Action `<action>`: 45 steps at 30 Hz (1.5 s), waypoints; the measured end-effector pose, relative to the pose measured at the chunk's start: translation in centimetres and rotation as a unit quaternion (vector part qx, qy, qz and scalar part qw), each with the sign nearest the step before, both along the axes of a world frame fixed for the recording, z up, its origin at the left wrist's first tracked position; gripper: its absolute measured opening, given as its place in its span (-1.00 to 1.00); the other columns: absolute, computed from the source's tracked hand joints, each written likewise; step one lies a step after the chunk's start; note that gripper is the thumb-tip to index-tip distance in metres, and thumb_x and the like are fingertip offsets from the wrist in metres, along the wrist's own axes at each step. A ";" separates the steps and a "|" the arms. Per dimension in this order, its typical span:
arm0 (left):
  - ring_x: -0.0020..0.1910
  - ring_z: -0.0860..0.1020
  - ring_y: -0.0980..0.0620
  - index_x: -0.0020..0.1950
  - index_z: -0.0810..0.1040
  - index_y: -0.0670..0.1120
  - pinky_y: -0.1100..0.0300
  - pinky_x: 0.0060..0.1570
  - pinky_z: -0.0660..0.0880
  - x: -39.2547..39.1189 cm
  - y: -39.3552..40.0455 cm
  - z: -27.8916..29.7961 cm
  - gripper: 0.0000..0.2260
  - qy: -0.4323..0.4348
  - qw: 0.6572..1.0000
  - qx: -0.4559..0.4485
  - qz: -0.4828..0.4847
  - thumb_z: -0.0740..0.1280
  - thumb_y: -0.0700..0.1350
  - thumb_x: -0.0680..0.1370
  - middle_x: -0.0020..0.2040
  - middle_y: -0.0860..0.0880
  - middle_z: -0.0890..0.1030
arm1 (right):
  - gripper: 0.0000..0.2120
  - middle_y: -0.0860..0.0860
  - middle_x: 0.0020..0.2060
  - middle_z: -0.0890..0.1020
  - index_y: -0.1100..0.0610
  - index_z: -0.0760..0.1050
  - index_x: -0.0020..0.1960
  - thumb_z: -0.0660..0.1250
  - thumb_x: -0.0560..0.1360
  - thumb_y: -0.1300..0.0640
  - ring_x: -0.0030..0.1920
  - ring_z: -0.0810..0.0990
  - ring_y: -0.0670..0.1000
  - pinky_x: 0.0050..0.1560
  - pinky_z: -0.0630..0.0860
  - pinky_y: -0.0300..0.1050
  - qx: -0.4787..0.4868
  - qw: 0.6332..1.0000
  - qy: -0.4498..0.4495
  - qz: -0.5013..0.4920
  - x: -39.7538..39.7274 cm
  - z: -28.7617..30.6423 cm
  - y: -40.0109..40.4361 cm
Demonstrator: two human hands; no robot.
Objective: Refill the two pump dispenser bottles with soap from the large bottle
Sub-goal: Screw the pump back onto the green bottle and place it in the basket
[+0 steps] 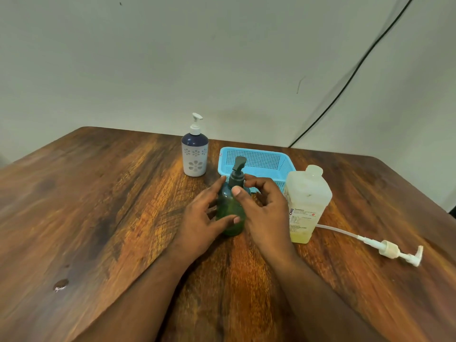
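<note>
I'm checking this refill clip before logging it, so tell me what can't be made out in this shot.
All in the head view:
- Soap level in the green bottle: left hand and right hand cover its sides.
- Right hand's grip on the pump collar: motion-blurred.
- Large bottle label text: too small.
- White dispenser contents: opaque sleeve.
</note>
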State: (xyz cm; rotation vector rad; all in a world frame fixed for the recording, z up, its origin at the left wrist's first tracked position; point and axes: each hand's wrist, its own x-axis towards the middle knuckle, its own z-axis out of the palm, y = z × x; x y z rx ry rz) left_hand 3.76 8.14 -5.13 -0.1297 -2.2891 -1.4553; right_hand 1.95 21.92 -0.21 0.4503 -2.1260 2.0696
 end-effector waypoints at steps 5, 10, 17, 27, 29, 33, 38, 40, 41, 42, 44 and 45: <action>0.35 0.37 0.19 0.51 0.18 0.17 0.46 0.16 0.38 -0.1 0.0 -0.1 -0.22 -0.010 1.000 0.006 0.002 0.51 -0.14 0.42 0.44 0.12 0.34 | -0.66 -0.12 0.18 0.59 -0.07 0.38 0.18 0.37 0.50 0.22 0.09 0.62 -0.12 -0.30 0.59 -0.30 -0.033 0.999 -0.013 0.021 -0.2 0.4 -0.2; 0.34 0.38 0.17 0.52 0.18 0.16 0.35 0.21 0.41 0.1 0.1 0.1 -0.22 -0.015 1.000 0.009 0.004 0.51 -0.15 0.43 0.44 0.11 0.35 | -0.63 -0.09 0.04 0.62 -0.16 0.42 0.19 0.40 0.48 0.17 0.09 0.60 -0.13 0.07 0.61 -0.11 0.007 0.999 0.016 -0.049 -0.7 0.6 0.1; 0.38 0.37 0.10 0.53 0.19 0.14 0.17 0.31 0.42 0.2 0.1 0.1 -0.22 -0.024 0.999 0.028 -0.008 0.51 -0.16 0.42 0.45 0.06 0.35 | -0.52 -0.12 0.11 0.61 -0.17 0.46 0.28 0.45 0.44 0.18 0.18 0.55 -0.12 0.18 0.56 0.02 0.069 0.998 -0.008 0.004 -2.5 1.0 -0.7; 0.27 0.44 0.21 0.50 0.21 0.21 0.30 0.21 0.46 0.1 -0.1 0.5 -0.20 -0.050 0.995 0.083 -0.035 0.53 -0.16 0.40 0.40 0.14 0.40 | -0.60 -0.15 0.15 0.62 -0.02 0.54 0.24 0.46 0.42 0.15 0.20 0.54 -0.14 0.28 0.48 -0.03 0.095 0.993 -0.038 0.064 -3.3 2.0 -0.1; 0.27 0.44 0.22 0.43 0.27 0.23 0.37 0.18 0.45 0.2 0.0 0.6 -0.26 -0.043 0.996 0.076 -0.028 0.54 -0.17 0.39 0.34 0.16 0.43 | -0.60 -0.15 0.05 0.64 0.00 0.56 0.22 0.49 0.39 0.11 0.12 0.58 -0.14 0.21 0.51 -0.09 0.120 0.992 -0.020 0.043 -3.4 1.9 -0.5; 0.19 0.47 0.29 0.40 0.36 0.15 0.53 -0.01 0.45 0.4 0.2 1.0 -0.31 -0.036 0.995 0.094 -0.023 0.53 -0.24 0.38 0.29 0.17 0.47 | -0.57 -0.07 0.07 0.61 -0.02 0.57 0.16 0.52 0.33 -0.06 0.10 0.57 -0.09 0.08 0.54 -0.15 0.181 0.983 0.003 0.024 -3.6 1.5 -1.1; 0.11 0.56 0.32 0.36 0.42 0.15 0.41 -0.10 0.53 0.2 -0.2 1.2 -0.31 -0.086 0.971 0.207 -0.079 0.52 -0.35 0.35 0.25 0.10 0.53 | -0.67 -0.14 0.05 0.67 -0.05 0.57 0.18 0.46 0.43 0.05 0.10 0.63 -0.12 0.19 0.55 -0.04 0.115 0.981 -0.069 0.144 -4.0 2.1 0.7; 0.21 0.55 0.19 0.34 0.42 0.10 0.27 0.04 0.56 0.2 -0.3 1.2 -0.31 -0.097 0.964 0.229 -0.090 0.52 -0.38 0.34 0.23 0.10 0.57 | -0.71 -0.18 -0.01 0.69 -0.04 0.59 0.15 0.45 0.43 0.11 0.05 0.64 -0.17 0.17 0.56 -0.08 0.102 0.982 -0.057 0.145 -3.8 2.1 0.7; 0.22 0.55 0.13 0.34 0.41 0.07 0.19 0.11 0.56 0.2 -0.2 1.3 -0.31 -0.100 0.962 0.236 -0.094 0.52 -0.40 0.33 0.23 0.07 0.58 | -0.70 -0.16 -0.02 0.69 -0.02 0.59 0.13 0.47 0.41 0.11 0.04 0.65 -0.16 0.16 0.57 -0.07 0.099 0.985 -0.049 0.129 -3.7 2.0 0.5; 0.22 0.56 0.11 0.33 0.40 0.05 0.13 0.16 0.55 0.2 -0.3 1.2 -0.31 -0.099 0.961 0.240 -0.094 0.51 -0.41 0.33 0.22 0.06 0.59 | -0.69 -0.13 -0.02 0.69 -0.01 0.60 0.11 0.49 0.39 0.10 0.03 0.65 -0.14 0.14 0.59 -0.06 0.100 0.988 -0.039 0.108 -3.6 1.9 0.1; 0.21 0.56 0.13 0.33 0.39 0.08 0.15 0.17 0.54 0.3 -0.2 1.3 -0.31 -0.098 0.966 0.223 -0.087 0.52 -0.38 0.33 0.22 0.10 0.59 | -0.70 -0.09 -0.05 0.68 0.00 0.59 0.06 0.53 0.35 0.08 0.01 0.64 -0.10 0.09 0.61 -0.06 0.116 0.991 -0.016 0.069 -3.5 1.6 -0.4; 0.22 0.54 0.16 0.34 0.38 0.11 0.19 0.15 0.53 0.3 -0.1 1.3 -0.31 -0.099 0.970 0.207 -0.081 0.53 -0.35 0.34 0.22 0.15 0.57 | -0.69 -0.09 -0.05 0.67 0.01 0.57 0.05 0.54 0.34 0.06 0.01 0.63 -0.09 0.07 0.60 -0.07 0.132 0.990 -0.005 0.056 -3.4 1.5 -0.6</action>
